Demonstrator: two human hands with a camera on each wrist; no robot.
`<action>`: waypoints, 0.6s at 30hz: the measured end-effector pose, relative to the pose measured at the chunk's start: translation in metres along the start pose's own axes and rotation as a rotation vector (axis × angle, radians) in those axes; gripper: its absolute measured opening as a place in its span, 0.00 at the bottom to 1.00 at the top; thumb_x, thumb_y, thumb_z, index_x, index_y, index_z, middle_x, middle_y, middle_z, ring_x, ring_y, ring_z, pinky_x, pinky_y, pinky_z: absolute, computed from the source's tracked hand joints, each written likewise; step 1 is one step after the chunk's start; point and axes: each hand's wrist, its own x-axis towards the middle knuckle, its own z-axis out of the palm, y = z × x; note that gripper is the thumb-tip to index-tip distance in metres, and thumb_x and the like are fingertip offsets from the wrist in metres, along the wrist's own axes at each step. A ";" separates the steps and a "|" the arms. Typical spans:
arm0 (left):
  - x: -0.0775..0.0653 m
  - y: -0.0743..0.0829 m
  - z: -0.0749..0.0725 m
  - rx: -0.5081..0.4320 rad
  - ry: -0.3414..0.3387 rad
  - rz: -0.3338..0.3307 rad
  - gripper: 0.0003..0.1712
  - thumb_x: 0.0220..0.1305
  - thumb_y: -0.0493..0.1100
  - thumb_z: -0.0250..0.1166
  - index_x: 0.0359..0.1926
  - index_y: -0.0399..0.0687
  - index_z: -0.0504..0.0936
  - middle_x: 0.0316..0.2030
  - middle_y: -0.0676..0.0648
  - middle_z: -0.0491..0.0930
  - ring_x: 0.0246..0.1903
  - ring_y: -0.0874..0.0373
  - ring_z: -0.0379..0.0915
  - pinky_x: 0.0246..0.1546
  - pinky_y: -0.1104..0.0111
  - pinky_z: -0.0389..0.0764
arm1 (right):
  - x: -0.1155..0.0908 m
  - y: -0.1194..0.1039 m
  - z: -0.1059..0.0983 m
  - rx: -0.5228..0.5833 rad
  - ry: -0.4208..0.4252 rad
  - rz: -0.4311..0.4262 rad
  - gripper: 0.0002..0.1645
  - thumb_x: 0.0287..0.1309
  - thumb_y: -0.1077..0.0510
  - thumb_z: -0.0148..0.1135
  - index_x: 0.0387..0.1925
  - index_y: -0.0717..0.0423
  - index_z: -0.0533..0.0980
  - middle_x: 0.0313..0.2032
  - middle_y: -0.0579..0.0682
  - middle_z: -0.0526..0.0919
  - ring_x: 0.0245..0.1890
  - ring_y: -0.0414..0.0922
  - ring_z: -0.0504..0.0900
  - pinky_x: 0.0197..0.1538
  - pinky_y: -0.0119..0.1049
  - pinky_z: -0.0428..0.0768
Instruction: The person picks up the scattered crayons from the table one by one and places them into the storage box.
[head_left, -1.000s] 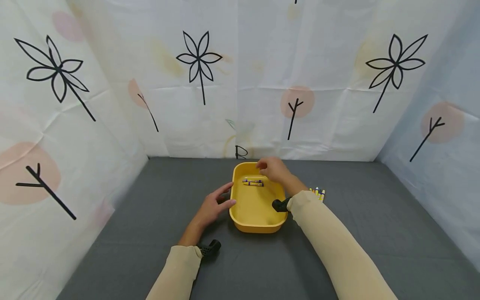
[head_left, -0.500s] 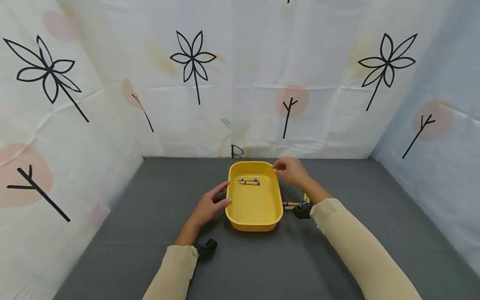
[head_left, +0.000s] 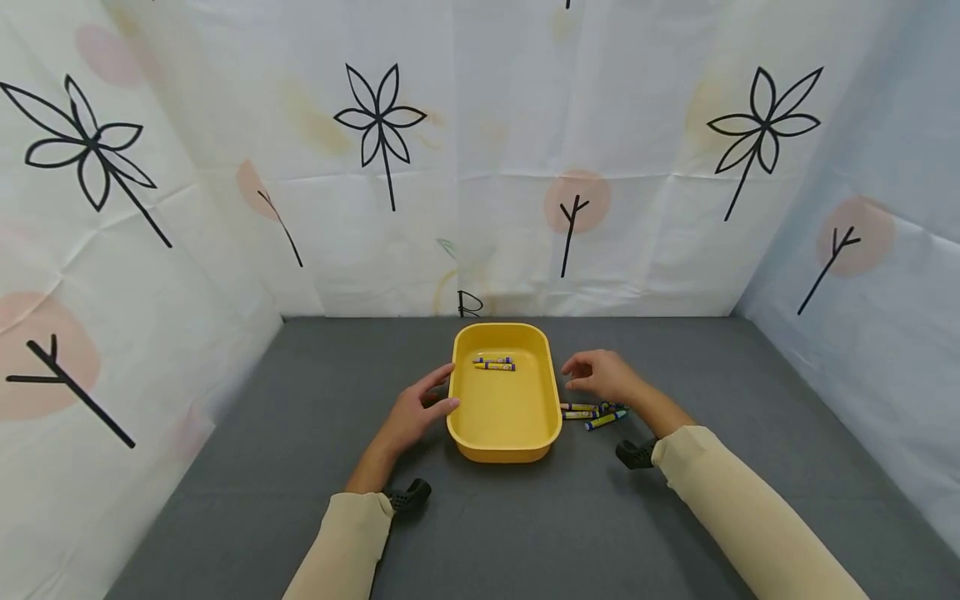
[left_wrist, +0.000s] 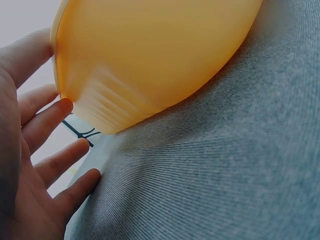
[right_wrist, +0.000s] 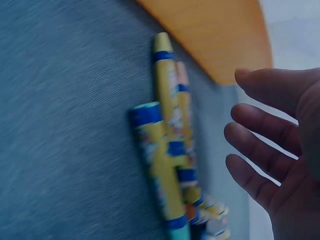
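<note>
A yellow plastic tray (head_left: 504, 421) stands in the middle of the table, with two crayons (head_left: 495, 367) lying side by side near its far end. My left hand (head_left: 411, 419) rests against the tray's left side. In the left wrist view, thumb and fingertips of the left hand (left_wrist: 35, 145) touch the rim and wall with fingers spread. To the right of the tray, my right hand (head_left: 604, 377) holds nothing, its fingers loosely bent. Just below it lies a small pile of crayons (head_left: 606, 419). The right wrist view shows a yellow crayon (right_wrist: 167, 100) and a teal-ended one (right_wrist: 157, 170) beside the hand.
A dark grey cloth (head_left: 480, 533) covers the table. White fabric (head_left: 510, 100) with printed flowers and trees hangs behind and along both sides. A black wrist strap (head_left: 637, 454) sits on my right arm.
My right hand has moved from over the tray, right across its rim and down to the crayon pile. The left hand stays at the tray's side. The two crayons inside lie unmoved.
</note>
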 end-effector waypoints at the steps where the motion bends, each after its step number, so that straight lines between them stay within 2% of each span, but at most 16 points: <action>1: 0.000 0.000 0.000 0.001 0.000 0.000 0.36 0.67 0.48 0.63 0.72 0.44 0.63 0.68 0.39 0.64 0.63 0.36 0.63 0.60 0.47 0.67 | -0.001 0.002 0.001 -0.002 -0.014 -0.006 0.13 0.59 0.60 0.67 0.46 0.61 0.81 0.34 0.47 0.81 0.35 0.45 0.78 0.41 0.42 0.79; 8: -0.001 0.002 -0.001 -0.008 -0.002 -0.010 0.36 0.67 0.48 0.63 0.72 0.44 0.63 0.68 0.38 0.64 0.63 0.35 0.63 0.60 0.45 0.67 | -0.006 0.009 0.007 -0.023 -0.097 -0.038 0.12 0.57 0.60 0.68 0.43 0.61 0.81 0.29 0.43 0.79 0.29 0.41 0.76 0.35 0.37 0.77; 18: -0.002 0.002 -0.001 -0.008 -0.006 -0.024 0.37 0.67 0.49 0.63 0.72 0.45 0.63 0.68 0.39 0.64 0.62 0.35 0.64 0.59 0.46 0.68 | -0.006 0.012 0.008 -0.072 -0.138 -0.058 0.10 0.55 0.64 0.68 0.40 0.60 0.81 0.26 0.43 0.78 0.26 0.40 0.75 0.31 0.36 0.76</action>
